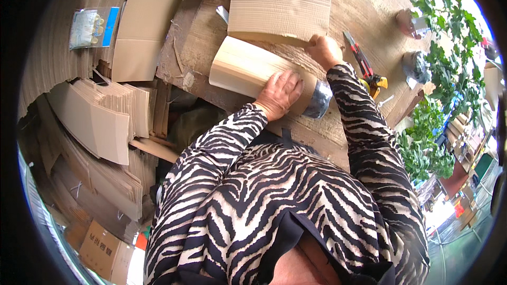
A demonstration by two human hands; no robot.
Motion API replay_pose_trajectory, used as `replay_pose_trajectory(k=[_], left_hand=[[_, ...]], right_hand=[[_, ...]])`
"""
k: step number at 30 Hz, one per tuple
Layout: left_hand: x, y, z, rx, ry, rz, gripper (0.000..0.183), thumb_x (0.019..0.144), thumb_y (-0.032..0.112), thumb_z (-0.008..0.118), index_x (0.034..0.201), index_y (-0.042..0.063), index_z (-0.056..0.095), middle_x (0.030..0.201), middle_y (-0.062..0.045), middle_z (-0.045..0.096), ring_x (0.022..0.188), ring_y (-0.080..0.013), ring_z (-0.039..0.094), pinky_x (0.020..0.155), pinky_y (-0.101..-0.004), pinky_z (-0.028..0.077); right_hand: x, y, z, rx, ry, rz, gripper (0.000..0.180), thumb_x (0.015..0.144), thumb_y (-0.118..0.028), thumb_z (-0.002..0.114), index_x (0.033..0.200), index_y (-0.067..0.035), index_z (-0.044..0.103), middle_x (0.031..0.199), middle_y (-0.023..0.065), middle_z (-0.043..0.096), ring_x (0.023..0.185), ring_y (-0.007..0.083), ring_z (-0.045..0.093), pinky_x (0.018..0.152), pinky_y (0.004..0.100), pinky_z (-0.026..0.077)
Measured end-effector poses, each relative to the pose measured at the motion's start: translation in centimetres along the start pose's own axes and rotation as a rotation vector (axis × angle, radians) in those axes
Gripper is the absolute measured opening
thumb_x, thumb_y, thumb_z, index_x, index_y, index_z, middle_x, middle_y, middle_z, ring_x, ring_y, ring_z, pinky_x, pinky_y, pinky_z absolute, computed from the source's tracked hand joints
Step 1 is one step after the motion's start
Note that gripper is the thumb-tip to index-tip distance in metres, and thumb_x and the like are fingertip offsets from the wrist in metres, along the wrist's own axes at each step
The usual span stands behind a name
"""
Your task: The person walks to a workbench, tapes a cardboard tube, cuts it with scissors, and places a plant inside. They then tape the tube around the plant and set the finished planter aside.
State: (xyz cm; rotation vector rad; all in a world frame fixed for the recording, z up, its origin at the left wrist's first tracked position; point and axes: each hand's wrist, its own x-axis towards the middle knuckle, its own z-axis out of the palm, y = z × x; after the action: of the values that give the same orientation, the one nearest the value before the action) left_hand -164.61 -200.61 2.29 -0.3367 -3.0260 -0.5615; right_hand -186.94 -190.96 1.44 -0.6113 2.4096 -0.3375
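My left hand (279, 94) lies over a rolled cardboard sleeve (246, 62), holding it against the wooden table. Out of the sleeve's right end sticks a round bundle wrapped in dark shiny plastic (319, 99). What else the sleeve may hold is hidden. My right hand (325, 50) pinches the near right corner of a corrugated cardboard sheet (280, 2), with its fingers curled. That sheet lies beyond the sleeve, its near edge slightly bowed. Right of my right hand is a red and black utility knife (359, 56).
Beside the knife lies a yellow-handled tool (377, 84), possibly a tape dispenser. Leafy potted plants (443, 47) line the table's right side, their pots wrapped in plastic. Stacks of flat cardboard (107, 116) crowd the left. A plastic packet (89, 27) rests on one stack.
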Motion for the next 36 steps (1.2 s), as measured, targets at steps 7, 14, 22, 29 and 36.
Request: replay_pose_trajectory(k=[7,14,22,29,36], left_hand=[[0.6,-0.2,-0.5,0.038,0.016,0.031,0.050,0.085,0.025,0.062,0.129,0.003,0.052,0.135,-0.017,0.050,0.129,-0.0355,0.047,0.110,-0.0523,0.038],[-0.1,0.1,-0.1,0.041,-0.142,0.017,0.032,0.095,0.031,0.051,0.117,0.012,0.063,0.125,-0.014,0.062,0.126,-0.0378,0.053,0.107,-0.0570,0.038],[0.1,0.0,-0.1,0.065,0.045,0.006,0.033,0.093,0.030,0.051,0.118,0.011,0.063,0.114,-0.012,0.065,0.118,-0.0350,0.056,0.105,-0.0570,0.039],[0.5,0.2,-0.3,0.022,0.022,-0.035,0.049,0.093,0.025,0.051,0.136,0.003,0.052,0.143,-0.018,0.052,0.132,-0.0370,0.049,0.107,-0.0545,0.038],[0.1,0.0,-0.3,0.002,-0.063,-0.009,0.083,0.076,0.037,0.073,0.146,0.003,0.043,0.151,-0.019,0.043,0.139,-0.0384,0.041,0.112,-0.0530,0.033]], right_hand=[[0.5,-6.4,-0.7,-0.458,-0.076,-0.117,0.030,0.085,-0.034,0.070,0.108,-0.014,0.071,0.109,0.0127,0.072,0.102,0.0317,0.069,0.086,0.0452,0.053],[6.9,-16.8,5.1,-0.392,-0.043,-0.940,0.028,0.097,-0.017,0.056,0.124,-0.018,0.063,0.122,0.0004,0.062,0.106,0.0240,0.063,0.087,0.0373,0.056],[8.7,-21.1,4.8,-0.940,-0.378,-0.773,0.021,0.096,-0.018,0.060,0.109,-0.013,0.076,0.125,0.0053,0.063,0.110,0.0212,0.067,0.082,0.0339,0.057],[2.6,-11.4,-4.4,-0.313,0.045,-0.639,0.025,0.093,-0.019,0.059,0.115,-0.009,0.064,0.125,0.0147,0.056,0.113,0.0339,0.057,0.092,0.0480,0.049],[-11.8,-0.9,-0.4,-0.166,-0.380,-0.138,0.116,0.059,-0.042,0.091,0.151,0.000,0.035,0.151,0.0199,0.043,0.135,0.0448,0.046,0.104,0.0508,0.050]])
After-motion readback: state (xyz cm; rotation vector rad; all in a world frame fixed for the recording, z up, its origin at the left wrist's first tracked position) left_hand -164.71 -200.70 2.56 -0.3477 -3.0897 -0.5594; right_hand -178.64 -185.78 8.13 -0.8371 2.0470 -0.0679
